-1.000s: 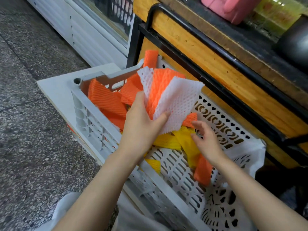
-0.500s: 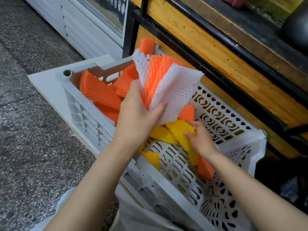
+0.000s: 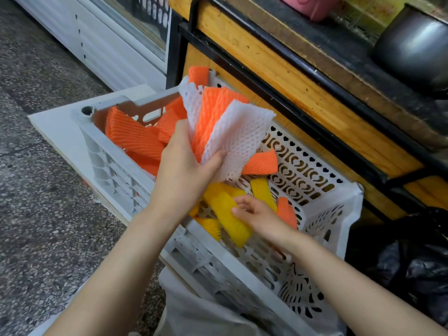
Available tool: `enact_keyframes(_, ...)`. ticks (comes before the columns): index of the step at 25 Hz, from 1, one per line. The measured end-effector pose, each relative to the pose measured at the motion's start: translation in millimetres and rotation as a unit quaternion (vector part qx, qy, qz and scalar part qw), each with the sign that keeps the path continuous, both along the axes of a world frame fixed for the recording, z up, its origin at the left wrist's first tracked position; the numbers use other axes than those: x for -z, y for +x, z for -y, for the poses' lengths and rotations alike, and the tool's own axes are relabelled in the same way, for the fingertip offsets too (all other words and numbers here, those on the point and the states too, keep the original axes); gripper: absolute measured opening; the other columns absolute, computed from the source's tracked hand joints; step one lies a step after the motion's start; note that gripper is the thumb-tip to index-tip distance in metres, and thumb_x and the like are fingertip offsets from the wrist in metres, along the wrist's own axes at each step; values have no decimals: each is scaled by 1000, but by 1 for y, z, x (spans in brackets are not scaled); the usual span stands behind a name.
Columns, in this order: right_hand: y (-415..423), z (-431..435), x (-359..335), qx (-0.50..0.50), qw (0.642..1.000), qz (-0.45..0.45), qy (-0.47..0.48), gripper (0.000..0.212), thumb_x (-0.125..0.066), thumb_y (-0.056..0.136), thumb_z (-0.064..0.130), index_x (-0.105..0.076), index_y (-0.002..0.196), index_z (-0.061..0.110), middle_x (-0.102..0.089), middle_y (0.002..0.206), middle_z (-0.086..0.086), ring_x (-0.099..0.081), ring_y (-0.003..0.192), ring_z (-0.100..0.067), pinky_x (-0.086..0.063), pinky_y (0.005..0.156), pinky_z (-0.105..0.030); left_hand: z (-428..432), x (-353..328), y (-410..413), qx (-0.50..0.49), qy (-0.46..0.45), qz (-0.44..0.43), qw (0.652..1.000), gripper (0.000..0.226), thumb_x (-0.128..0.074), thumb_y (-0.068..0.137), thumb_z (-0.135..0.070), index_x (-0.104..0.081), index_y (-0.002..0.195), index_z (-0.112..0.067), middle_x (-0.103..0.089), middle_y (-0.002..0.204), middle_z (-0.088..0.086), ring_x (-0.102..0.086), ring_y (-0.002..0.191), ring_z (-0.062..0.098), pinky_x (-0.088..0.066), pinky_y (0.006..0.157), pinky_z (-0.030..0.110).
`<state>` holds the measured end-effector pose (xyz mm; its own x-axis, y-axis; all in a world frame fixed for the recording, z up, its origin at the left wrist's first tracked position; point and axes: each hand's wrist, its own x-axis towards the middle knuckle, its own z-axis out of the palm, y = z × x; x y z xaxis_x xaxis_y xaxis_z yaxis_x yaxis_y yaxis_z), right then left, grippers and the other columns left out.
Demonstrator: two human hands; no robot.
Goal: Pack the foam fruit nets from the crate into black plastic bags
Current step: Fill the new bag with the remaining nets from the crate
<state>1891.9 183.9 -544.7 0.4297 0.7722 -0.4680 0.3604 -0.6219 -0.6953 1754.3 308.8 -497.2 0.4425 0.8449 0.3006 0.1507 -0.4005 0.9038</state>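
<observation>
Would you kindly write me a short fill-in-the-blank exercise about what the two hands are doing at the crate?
1. The left hand grips a fanned bundle of foam nets, orange and ____ in colour.
2. The single foam net that the right hand grips is ____ in colour.
3. The black plastic bag lies to the person's ____ of the perforated plastic crate.
Missing words: white; yellow; right.

wooden counter (image 3: 303,98) | dark pot (image 3: 412,44) on top | pink container (image 3: 312,6) | speckled floor (image 3: 36,214)
</observation>
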Motion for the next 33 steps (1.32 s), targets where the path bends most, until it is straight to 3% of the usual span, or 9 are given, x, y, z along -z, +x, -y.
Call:
enact_keyframes(5, -14, -29, 21, -74, 993, 5, -96, 41, -59, 92, 27, -51, 129, 13, -56, 128, -3, -51, 119, -17, -43, 97, -28, -4, 1, -5, -15, -3, -4, 1000, 37, -71, 79, -25, -38, 91, -13, -41, 72, -10, -43, 62, 4, -35, 55, 9)
enact_keyframes(8, -12, -29, 20, -80, 990, -14, -118, 14, -62, 90, 21, -53, 97, 29, -52, 86, 10, -52, 81, -2, -39, 67, -6, -6, 2, -7, -19, -6, -2, 1000, 40, -71, 79, -25, -34, 86, -15, -37, 68, -10, -43, 60, -4, -33, 53, 11)
enact_keyframes(13, -12, -27, 28, -136, 982, 9, -131, 41, -63, 88, 32, -29, 65, 26, -29, 69, 13, -28, 59, 1, -23, 54, -18, -7, 2, -7, -8, -10, 0, 1000, 37, -70, 80, -26, -37, 91, -14, -43, 73, -9, -46, 65, 0, -35, 55, 11)
enact_keyframes(18, -12, -24, 22, -108, 989, 7, -100, 25, -68, 84, 32, -45, 89, 23, -43, 86, 10, -45, 85, -8, -36, 75, -21, -4, 1, -7, -9, -9, 1, 1000, 37, -70, 81, -27, -39, 91, -10, -48, 76, 5, -46, 65, 15, -36, 59, 19)
enact_keyframes(21, 3, -14, 3, -46, 996, 4, -82, 55, -68, 84, 30, -45, 131, 12, -50, 122, 3, -48, 115, -14, -39, 91, -22, -3, 1, -6, -11, 0, -4, 1000, 38, -70, 80, -27, -36, 88, -11, -38, 70, -5, -39, 60, 8, -34, 55, 12)
enact_keyframes(24, 25, 4, -19, 22, 999, 36, -28, 54, -69, 83, 29, -47, 128, 9, -56, 126, -4, -57, 110, -18, -50, 93, -32, -1, 3, -3, -6, -5, -7, 1000, 38, -70, 80, -28, -37, 88, -11, -38, 72, -7, -40, 63, 5, -33, 55, 11)
enact_keyframes(27, 37, 20, -49, 103, 988, 96, 68, 31, -62, 88, 20, -51, 115, 12, -60, 108, 5, -60, 101, -12, -51, 76, -19, 2, 2, 0, -31, 4, -25, 999, 39, -70, 80, -28, -35, 85, -12, -32, 74, -8, -33, 64, 5, -31, 59, 8)
enact_keyframes(29, 42, 31, -65, 151, 971, 112, 144, 26, -60, 90, 19, -50, 115, 17, -60, 113, 4, -58, 106, -14, -50, 87, -29, 2, 2, 0, -47, -12, -27, 998, 38, -71, 79, -28, -37, 87, -12, -35, 77, -7, -34, 66, 8, -30, 59, 11)
enact_keyframes(33, 35, 42, -83, 187, 949, 5, 253, 30, -52, 94, 18, -51, 123, 17, -64, 119, -1, -61, 110, -17, -50, 94, -38, 4, 0, -3, -55, -56, -69, 995, 39, -71, 79, -31, -40, 90, -11, -42, 72, -4, -38, 61, 8, -23, 48, 22)
